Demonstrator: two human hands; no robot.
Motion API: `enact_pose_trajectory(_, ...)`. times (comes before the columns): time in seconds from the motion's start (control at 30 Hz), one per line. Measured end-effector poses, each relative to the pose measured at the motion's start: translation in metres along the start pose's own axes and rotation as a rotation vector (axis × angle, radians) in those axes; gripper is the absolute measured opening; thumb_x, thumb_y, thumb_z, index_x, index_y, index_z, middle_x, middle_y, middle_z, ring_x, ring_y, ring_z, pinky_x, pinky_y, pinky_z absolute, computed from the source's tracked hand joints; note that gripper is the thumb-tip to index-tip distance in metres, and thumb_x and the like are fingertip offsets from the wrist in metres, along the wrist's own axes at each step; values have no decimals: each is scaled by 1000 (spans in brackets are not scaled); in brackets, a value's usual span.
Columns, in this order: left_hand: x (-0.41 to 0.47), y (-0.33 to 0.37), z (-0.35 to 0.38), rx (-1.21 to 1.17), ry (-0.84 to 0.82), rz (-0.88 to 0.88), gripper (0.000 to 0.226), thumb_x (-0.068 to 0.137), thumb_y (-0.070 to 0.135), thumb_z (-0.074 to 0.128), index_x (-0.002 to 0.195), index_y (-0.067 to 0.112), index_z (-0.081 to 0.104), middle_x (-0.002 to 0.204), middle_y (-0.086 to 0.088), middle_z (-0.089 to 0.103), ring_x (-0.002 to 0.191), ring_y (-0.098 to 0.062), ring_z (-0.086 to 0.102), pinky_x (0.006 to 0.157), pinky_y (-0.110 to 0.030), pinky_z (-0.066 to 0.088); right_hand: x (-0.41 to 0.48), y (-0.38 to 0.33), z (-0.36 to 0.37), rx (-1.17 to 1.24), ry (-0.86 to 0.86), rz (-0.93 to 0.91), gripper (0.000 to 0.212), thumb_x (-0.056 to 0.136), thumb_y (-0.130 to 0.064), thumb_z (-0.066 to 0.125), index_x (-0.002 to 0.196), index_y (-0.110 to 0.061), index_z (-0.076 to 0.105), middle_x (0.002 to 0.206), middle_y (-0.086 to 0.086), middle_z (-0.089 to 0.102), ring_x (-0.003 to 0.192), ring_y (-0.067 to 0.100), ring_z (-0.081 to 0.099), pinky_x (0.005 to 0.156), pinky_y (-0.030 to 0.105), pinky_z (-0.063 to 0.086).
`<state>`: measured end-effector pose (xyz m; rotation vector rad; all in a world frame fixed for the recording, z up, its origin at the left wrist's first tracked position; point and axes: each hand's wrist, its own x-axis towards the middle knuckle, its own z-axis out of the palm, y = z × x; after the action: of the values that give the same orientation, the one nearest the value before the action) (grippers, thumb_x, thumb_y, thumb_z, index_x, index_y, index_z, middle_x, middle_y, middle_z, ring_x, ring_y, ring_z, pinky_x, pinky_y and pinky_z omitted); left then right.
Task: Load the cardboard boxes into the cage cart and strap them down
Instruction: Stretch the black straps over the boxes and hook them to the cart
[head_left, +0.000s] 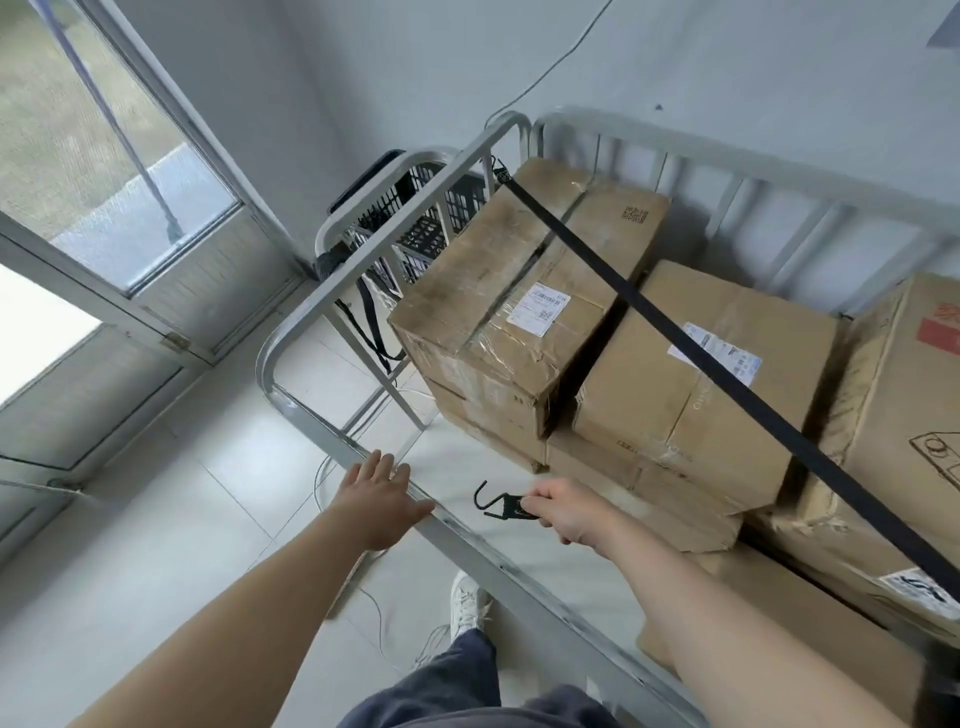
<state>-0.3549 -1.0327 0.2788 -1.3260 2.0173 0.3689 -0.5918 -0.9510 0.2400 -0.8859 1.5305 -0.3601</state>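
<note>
Several cardboard boxes (524, 291) sit stacked inside the grey metal cage cart (311, 306). A black strap (691, 348) runs diagonally over their tops from a hook on the far left rail toward the lower right. My right hand (566, 509) pinches a black strap hook (501, 506) just inside the cart's near rail, the hook's open end pointing left and touching nothing. My left hand (379, 499) rests with fingers straight on the near rail (457, 525), a short way left of the hook.
A second metal frame with a black plastic crate (431, 218) stands behind the cart's left rail, with loose black straps hanging there. A glass door (119, 208) is at the left. White cables lie on the tiled floor by my shoe (467, 603).
</note>
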Motion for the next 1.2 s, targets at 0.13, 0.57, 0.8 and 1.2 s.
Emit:
enact_pose_trajectory(0.13, 15, -8, 8, -20, -13, 45, 78, 93, 66, 14, 153, 19, 0, 160, -9, -6, 146, -25, -16, 116, -47, -13, 27, 5, 14, -37, -117, 74, 18, 93, -15, 49, 81, -16, 62, 63, 2, 39, 51, 14, 29, 45, 24, 24)
enact_pose_trajectory(0.57, 19, -10, 17, -50, 29, 49, 68, 96, 57, 9, 151, 23, -11, 160, -6, -7, 144, -21, -22, 114, -47, -20, 88, -12, 71, -143, -368, 87, 18, 92, -17, 47, 79, -16, 59, 67, 3, 45, 58, 18, 41, 47, 24, 35)
enact_pose_trajectory(0.8, 17, -9, 12, -51, -16, 37, 68, 96, 57, 7, 151, 22, -13, 159, -5, -10, 143, -21, -25, 115, -48, -17, 109, -14, 83, 45, -194, 46, 20, 95, -16, 45, 84, -14, 61, 64, 2, 43, 53, 15, 37, 45, 24, 30)
enact_pose_trajectory(1.2, 19, -9, 12, -63, -33, 19, 67, 97, 56, 10, 151, 24, -11, 160, -6, -10, 144, -20, -23, 113, -46, -21, 65, 3, 44, 4, -301, 197, 24, 91, -17, 59, 68, -9, 57, 56, 4, 57, 44, 13, 47, 52, 25, 44)
